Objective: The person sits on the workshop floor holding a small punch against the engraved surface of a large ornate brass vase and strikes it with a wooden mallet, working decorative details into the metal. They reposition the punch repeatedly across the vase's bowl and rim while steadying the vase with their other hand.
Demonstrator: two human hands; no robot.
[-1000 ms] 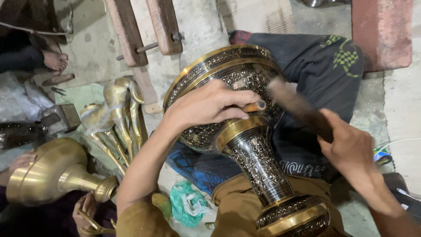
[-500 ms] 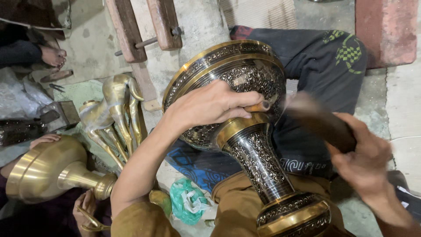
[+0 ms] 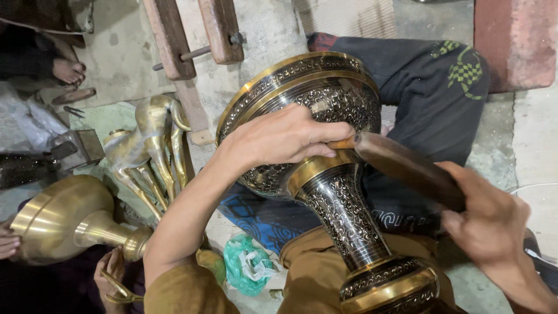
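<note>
At the bottom centre, an engraved brass vase (image 3: 325, 168) lies tilted across the person's lap, its foot nearest the camera and its bowl toward the upper centre. The right hand (image 3: 494, 224), lower right, is wrapped tight around a dark wooden mallet (image 3: 401, 166), whose end meets a small chisel (image 3: 343, 143). The left hand (image 3: 279, 139), fingers curled together, pinches that chisel against the vase's neck. A crumpled green plastic bag (image 3: 247, 267) lies at bottom centre. At lower left, another person's hands steady a plain brass vase (image 3: 64, 218). Beyond, curved brass spouts (image 3: 154, 145) are heaped, and wooden beams (image 3: 192, 35) cross the upper left.
</note>
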